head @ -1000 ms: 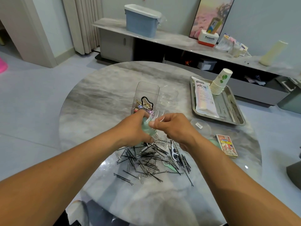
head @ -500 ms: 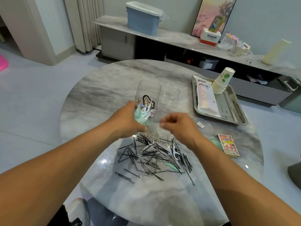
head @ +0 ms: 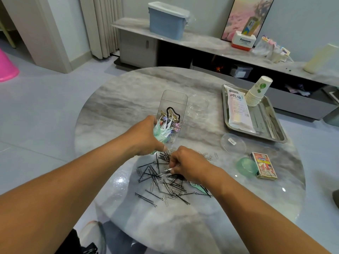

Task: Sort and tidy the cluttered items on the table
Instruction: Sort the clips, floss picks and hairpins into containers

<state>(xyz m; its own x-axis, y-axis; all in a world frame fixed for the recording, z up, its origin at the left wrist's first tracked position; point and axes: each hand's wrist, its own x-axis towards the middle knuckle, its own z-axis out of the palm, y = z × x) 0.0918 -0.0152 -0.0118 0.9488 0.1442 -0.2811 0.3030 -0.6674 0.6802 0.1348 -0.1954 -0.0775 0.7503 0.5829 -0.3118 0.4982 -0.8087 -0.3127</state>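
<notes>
Marble-patterned round table (head: pixel 128 99) carries all work items. Steel tray (head: pixel 275 131) sits at the far right of the top, holding a long white packet (head: pixel 238 109) and a tilted stack of paper cups (head: pixel 257 92) propped on the tray's far edge. Clear rectangular container (head: pixel 174 103) stands upright near the table centre with clips and a black looped item inside; a clear round dish (head: pixel 198 105) lies just beside it to the right.

Scattered pile of black hairpins and silver paper clips (head: pixel 161 182) covers the near centre of the table.

Left hand (head: pixel 146 138) is curled round a bundle of mint-green and white floss picks (head: pixel 163 129), held directly in front of the container's lower part. Right hand (head: pixel 187 165) is lowered onto the pile, fingers bent and pinching at a small pale item; what that item is cannot be determined. One green pick (head: pixel 199 187) lies on the table under the right wrist.

Clear round lid (head: pixel 233 143) lies near the tray's front edge. Small printed box (head: pixel 264 167) lies nearer, at the right, with a green round cap (head: pixel 246 167) touching its left side.
</notes>
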